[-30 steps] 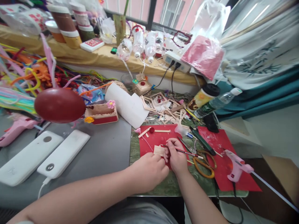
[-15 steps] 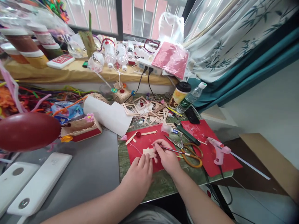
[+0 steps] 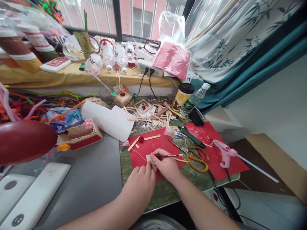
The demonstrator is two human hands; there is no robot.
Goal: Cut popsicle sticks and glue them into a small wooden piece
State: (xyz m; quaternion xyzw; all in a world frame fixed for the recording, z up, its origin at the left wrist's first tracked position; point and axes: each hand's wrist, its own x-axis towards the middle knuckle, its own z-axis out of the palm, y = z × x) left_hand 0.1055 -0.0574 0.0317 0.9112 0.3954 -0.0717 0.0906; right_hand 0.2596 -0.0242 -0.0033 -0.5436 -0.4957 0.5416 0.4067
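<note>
My right hand (image 3: 168,166) is closed around a slim dark pencil (image 3: 171,155), whose pale end points right. Its fingers rest over a small piece of craft sticks (image 3: 148,157), most of which they cover. My left hand (image 3: 140,182) presses its fingertips to the near edge of that piece. Beneath both lies a red sheet (image 3: 153,145). Beyond the hands on this sheet are loose craft sticks (image 3: 133,143) and a dark red pompom (image 3: 141,139). The pencil's tip is hidden by my fingers.
Scissors (image 3: 197,158) with orange handles lie right of my hands, beside a green utility knife (image 3: 192,137). A pink glue gun (image 3: 224,153) rests on another red sheet (image 3: 240,171). Craft sticks (image 3: 155,119) pile up behind, near a cup (image 3: 182,95) and bottle (image 3: 194,99).
My right hand has shifted left, over the craft-stick piece, hiding more of it. The pencil has swung nearly level. The camera view has moved slightly.
</note>
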